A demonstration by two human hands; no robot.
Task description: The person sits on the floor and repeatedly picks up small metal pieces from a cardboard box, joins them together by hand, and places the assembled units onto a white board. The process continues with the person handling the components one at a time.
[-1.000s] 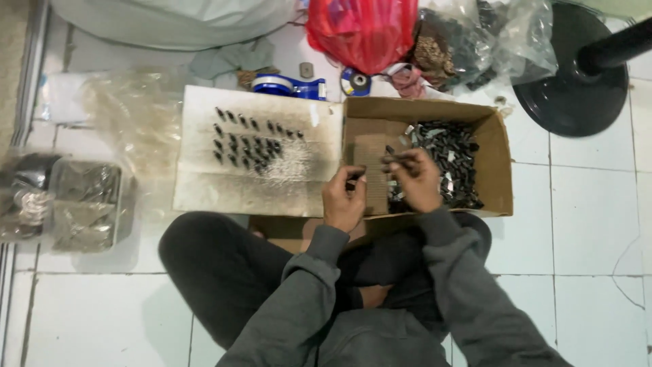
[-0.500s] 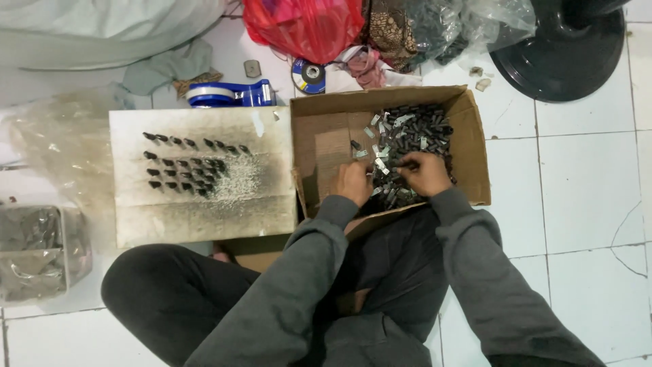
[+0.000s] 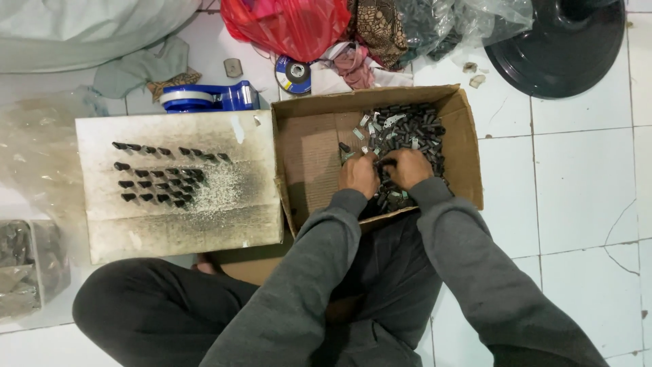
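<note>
Both hands reach into an open cardboard box on the tiled floor. The left hand and right hand rest knuckles-up on a heap of small dark metal parts lying at mixed angles; whether either grip is clenched cannot be told. Beside the box, a sooty board carries rows of similar pieces.

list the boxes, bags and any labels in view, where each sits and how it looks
Cardboard box: open, brown, centre; both hands, left hand and right hand, in its small dark parts.
Red plastic bag: crumpled, top centre.
Clear plastic bags: dark contents, top right.
Clear bag: empty-looking, far left.
Tape dispenser: blue, above the white board.
Round disc: blue label face, behind the box.
</note>
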